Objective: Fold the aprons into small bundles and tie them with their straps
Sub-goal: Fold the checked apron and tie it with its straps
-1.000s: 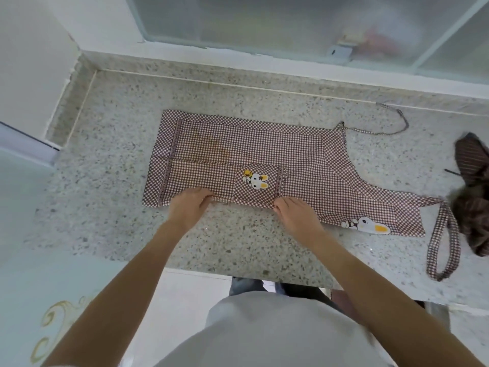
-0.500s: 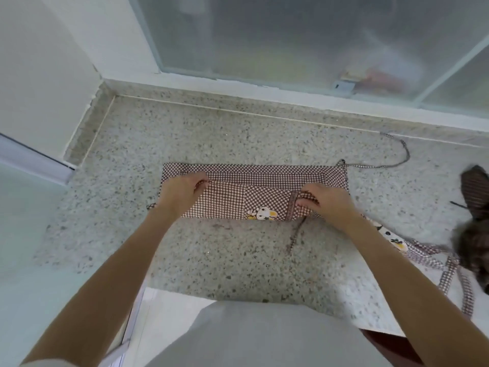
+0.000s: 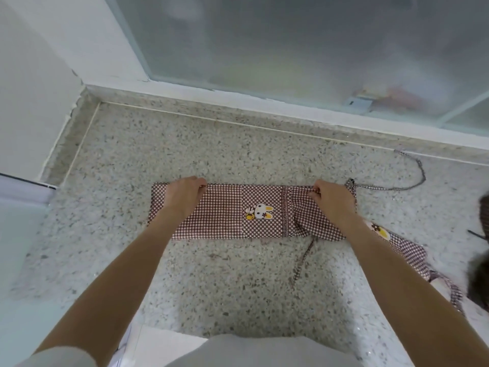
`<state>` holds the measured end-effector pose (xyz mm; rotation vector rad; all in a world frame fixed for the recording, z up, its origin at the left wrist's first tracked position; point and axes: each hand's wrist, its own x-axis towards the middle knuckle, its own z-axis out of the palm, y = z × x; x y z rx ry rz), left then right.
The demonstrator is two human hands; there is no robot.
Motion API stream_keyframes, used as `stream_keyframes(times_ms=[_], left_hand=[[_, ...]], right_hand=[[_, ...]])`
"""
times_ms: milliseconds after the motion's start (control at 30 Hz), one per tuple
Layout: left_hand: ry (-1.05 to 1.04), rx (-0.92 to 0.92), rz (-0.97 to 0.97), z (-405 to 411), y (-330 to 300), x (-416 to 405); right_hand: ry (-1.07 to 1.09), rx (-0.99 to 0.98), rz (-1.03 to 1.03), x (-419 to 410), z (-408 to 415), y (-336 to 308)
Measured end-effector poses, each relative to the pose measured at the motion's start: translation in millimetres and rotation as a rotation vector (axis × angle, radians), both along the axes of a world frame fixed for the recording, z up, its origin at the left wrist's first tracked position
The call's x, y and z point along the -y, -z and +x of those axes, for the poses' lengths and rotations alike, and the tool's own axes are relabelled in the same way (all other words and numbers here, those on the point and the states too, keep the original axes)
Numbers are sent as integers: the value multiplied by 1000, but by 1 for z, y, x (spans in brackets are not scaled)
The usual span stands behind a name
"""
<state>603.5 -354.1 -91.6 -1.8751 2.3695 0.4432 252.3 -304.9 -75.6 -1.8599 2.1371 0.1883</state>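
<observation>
Gingham in brown and white, the apron (image 3: 232,213) lies on the speckled stone counter (image 3: 211,282) as a long folded band. The left hand (image 3: 182,196) grips its far edge near the left end, fingers curled over the fold. The right hand (image 3: 332,198) pinches the same far edge near the right end, fingertips closed on a small pucker of cloth. Between the two grips sits a bunny patch (image 3: 260,212), with a stitched seam just left of the right hand. Beyond the right grip, a thin strap (image 3: 412,181) loops away across the counter. Below that wrist another strap (image 3: 304,256) trails toward the person, and the bib (image 3: 404,247) with a second bunny spreads out to the right. A dark cloth (image 3: 480,260) lies at the right edge, blurred. A frosted window (image 3: 291,49) stands behind the counter.
</observation>
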Motion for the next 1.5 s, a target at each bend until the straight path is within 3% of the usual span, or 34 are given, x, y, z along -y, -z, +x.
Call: stream_keyframes(times_ms=[100, 200, 333, 433, 533, 733, 833, 1033, 1167, 1233, 1367, 1500], left_hand=[[8, -42, -23, 2, 3, 2], [10, -51, -15, 4, 6, 4], [2, -60, -59, -2, 5, -2], [55, -228, -120, -35, -6, -17], [180, -329, -33, -91, -11, -43], [232, -127, 204, -153, 3, -77], [249, -31, 183, -157, 7, -83], [228, 14, 140, -162, 10, -97], [177, 43, 101, -170, 9, -101], [140, 41, 74, -176, 7, -103], [86, 62, 82, -186, 3, -109], [58, 97, 104, -191, 0, -108]], right_hand=[[-77, -169, -15, 4, 7, 3], [-91, -208, 4, 8, 11, 11], [-29, -33, -87, 1, 6, 15], [95, 196, -258, -21, -4, 12], [269, 229, -344, -57, -23, 9], [620, 87, -267, -129, -71, 19], [722, 108, -265, -144, -91, 20], [609, -67, -139, -180, -137, 32], [606, -83, -41, -183, -160, 32], [520, -36, -77, -181, -168, 31], [378, 246, -260, -176, -184, 30], [275, 222, -345, -154, -209, 21]])
